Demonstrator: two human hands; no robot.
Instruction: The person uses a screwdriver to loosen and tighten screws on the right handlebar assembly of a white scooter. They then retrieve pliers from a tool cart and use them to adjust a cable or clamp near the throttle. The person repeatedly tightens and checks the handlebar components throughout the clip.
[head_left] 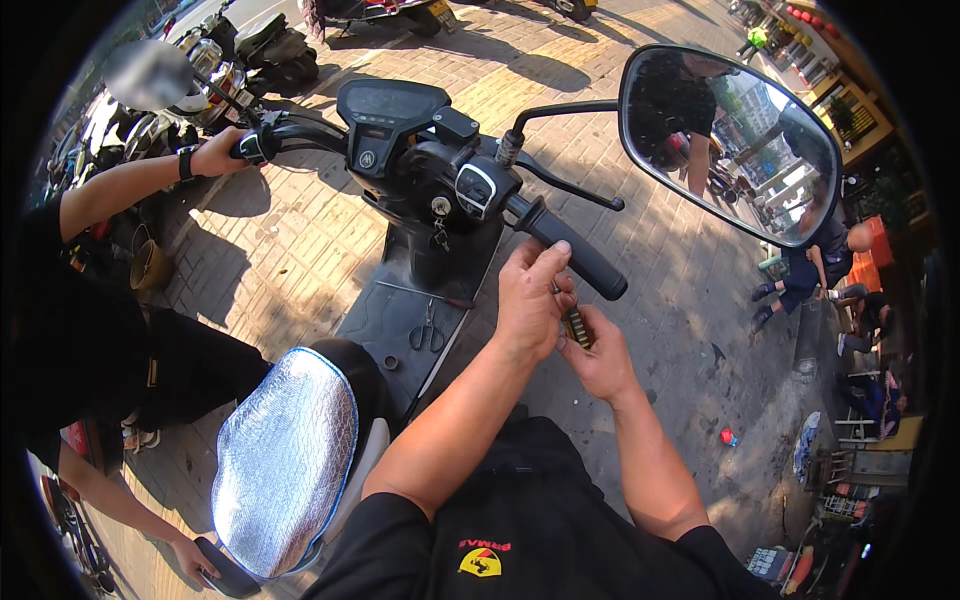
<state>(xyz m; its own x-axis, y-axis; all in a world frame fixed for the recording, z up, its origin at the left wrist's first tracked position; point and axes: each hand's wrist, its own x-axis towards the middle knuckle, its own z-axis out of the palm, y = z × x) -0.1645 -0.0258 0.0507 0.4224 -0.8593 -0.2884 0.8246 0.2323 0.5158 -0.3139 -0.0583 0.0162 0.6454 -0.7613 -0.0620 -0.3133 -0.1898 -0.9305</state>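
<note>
In front of me is a scooter's black right handlebar grip (580, 255). Just below it my left hand (528, 305) is closed, its thumb by the grip; a small metallic bit shows between its fingers, too covered to name. Close beside it, my right hand (605, 360) pinches a small ribbed dark-and-brass piece (575, 326), whose near end the fingers cover. The two hands nearly meet around this piece. A key (440, 232) hangs in the ignition below the dashboard (392, 125). On the footboard (385, 325) lie scissors (427, 330) and a small dark ring (391, 361).
A brake lever (575, 187) and a large mirror (730, 145) reach out beyond the grip. The seat (285, 460) wears a silver cover. At left, another person's hand (215, 155) holds the other handlebar. Parked scooters (270, 50) stand behind; people (815, 270) sit at right.
</note>
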